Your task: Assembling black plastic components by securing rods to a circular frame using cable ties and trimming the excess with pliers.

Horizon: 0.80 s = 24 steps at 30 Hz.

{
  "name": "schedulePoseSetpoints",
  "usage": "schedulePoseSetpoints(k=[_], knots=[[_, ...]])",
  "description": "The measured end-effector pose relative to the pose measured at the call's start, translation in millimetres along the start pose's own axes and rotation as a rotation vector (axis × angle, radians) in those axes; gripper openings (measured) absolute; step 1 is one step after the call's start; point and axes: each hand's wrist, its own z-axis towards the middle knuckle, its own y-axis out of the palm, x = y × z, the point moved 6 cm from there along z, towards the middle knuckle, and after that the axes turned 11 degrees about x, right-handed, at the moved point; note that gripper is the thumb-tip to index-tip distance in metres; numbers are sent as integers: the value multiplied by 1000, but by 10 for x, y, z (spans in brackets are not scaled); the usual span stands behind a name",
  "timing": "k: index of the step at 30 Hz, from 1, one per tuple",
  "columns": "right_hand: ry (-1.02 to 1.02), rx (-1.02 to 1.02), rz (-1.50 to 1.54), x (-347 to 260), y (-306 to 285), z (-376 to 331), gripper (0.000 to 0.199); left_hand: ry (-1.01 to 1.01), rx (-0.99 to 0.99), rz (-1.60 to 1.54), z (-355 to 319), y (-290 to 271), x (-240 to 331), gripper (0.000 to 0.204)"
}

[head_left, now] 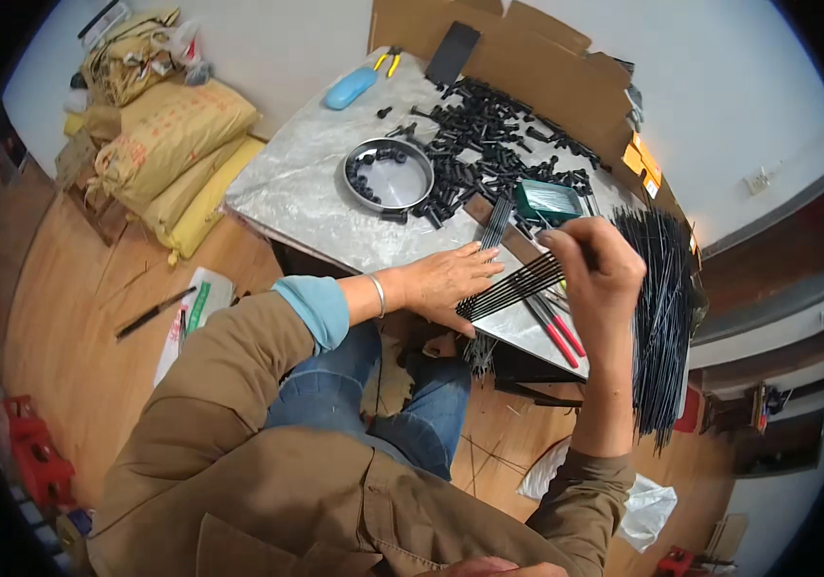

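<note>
My left hand (450,279) is stretched out over the table's front edge, its fingers extended and lying against a row of thin black rods (513,288). The row slants up to my right hand (604,264), whose thumb and fingers are pinched together at its far end; the exact grip is partly hidden. Beyond my left fingertips lies another bundle of dark rods (496,227). A green tray (548,202) stands just past my right fingertips. Below the row lies a red-handled hand tool (558,332), its head hidden.
A heap of black bolt-like pieces (489,135) covers the table's back, near a round metal bowl (347,178) with several pieces inside. Cardboard (537,77) stands behind. Long dark rods (657,327) hang over the right edge. Sacks (181,135) are stacked at left.
</note>
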Motion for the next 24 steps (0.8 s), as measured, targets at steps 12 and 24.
schedulePoseSetpoints(k=[12,24], knots=[[738,203,190,2097,-69,88,32,-138,79,178,-110,2,-81,107],[241,-554,-662,2848,1299,196,21,-169,-45,1,-143,-127,3,97]])
